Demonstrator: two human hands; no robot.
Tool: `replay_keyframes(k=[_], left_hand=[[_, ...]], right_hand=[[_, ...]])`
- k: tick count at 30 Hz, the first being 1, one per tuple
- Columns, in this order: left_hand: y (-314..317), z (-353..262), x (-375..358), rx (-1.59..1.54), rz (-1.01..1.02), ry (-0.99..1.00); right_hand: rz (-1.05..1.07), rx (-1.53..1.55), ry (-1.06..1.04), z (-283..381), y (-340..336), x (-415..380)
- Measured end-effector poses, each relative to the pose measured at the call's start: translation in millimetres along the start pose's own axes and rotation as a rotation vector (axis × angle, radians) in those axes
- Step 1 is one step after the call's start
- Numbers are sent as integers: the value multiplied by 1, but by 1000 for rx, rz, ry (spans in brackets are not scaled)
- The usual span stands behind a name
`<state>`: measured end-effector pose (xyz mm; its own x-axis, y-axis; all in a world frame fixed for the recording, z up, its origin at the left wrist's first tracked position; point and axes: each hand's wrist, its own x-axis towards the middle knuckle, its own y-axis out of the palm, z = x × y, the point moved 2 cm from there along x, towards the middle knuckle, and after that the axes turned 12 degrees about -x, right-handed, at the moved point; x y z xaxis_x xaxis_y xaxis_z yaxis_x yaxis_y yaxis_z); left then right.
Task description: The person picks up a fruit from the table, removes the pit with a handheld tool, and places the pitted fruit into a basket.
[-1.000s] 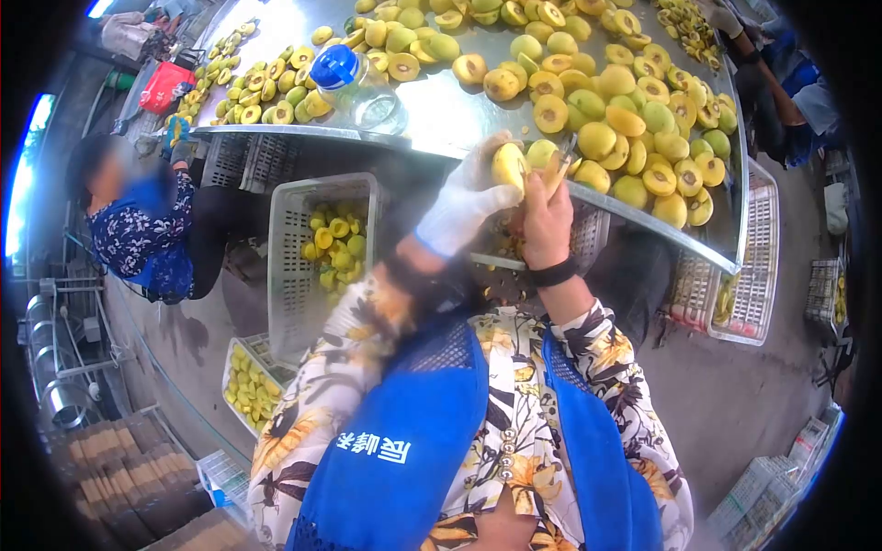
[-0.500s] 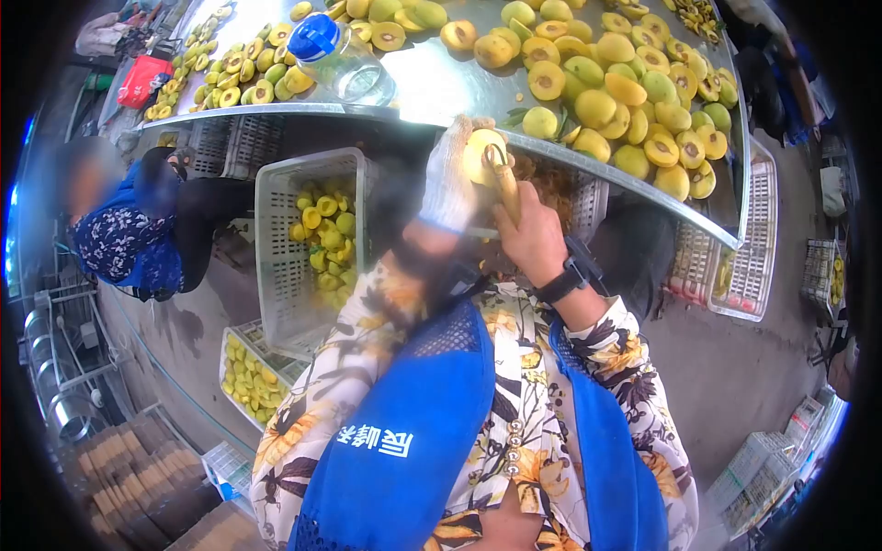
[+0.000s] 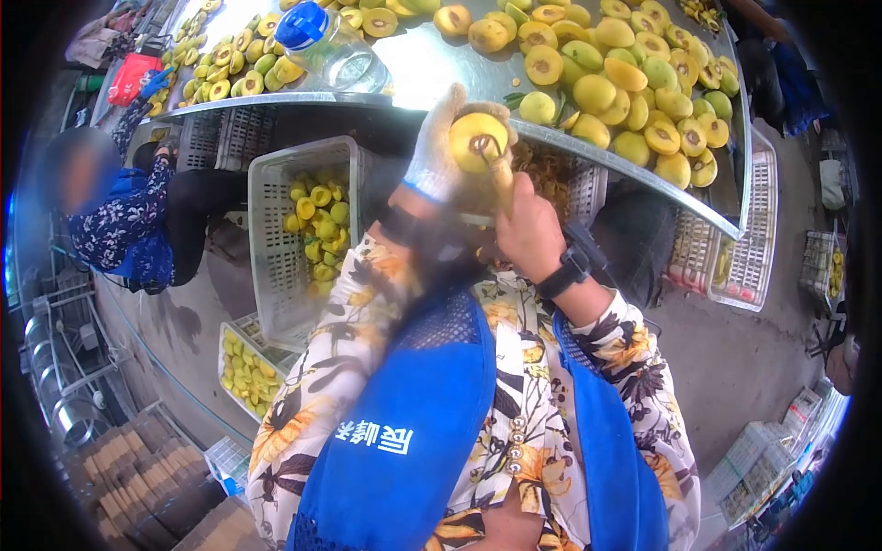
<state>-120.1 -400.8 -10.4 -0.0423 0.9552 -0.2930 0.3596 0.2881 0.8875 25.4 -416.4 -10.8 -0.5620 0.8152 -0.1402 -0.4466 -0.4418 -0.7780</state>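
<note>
My left hand, in a white knit glove, is closed around a yellow peach half just off the table's front edge. Its cut face is turned up, with a reddish-brown centre showing. In my bare right hand is a pitting tool with a pale handle and a metal loop at its tip. The loop lies over the centre of the cut face. Fingers of my right hand wrap the handle, and a dark band circles that wrist.
Many halved peaches are heaped on the metal table, beside a blue-capped bottle. Below stand a crate of yellow pieces, a second crate and brown scraps. A person sits at the left.
The peach half and both my hands have shifted slightly left, and the loop now sits over its reddish centre. The person at the left has reached a blue-gloved hand toward the table.
</note>
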Motion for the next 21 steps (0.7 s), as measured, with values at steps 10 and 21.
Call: replay_keyframes(k=[10,21], left_hand=[[8,22,0,213,-93,397],[-7,9,10,186,-74,-47]], right_hand=[[-58,52,115,3,-6,7],[120,121,62,-12,-5,7]])
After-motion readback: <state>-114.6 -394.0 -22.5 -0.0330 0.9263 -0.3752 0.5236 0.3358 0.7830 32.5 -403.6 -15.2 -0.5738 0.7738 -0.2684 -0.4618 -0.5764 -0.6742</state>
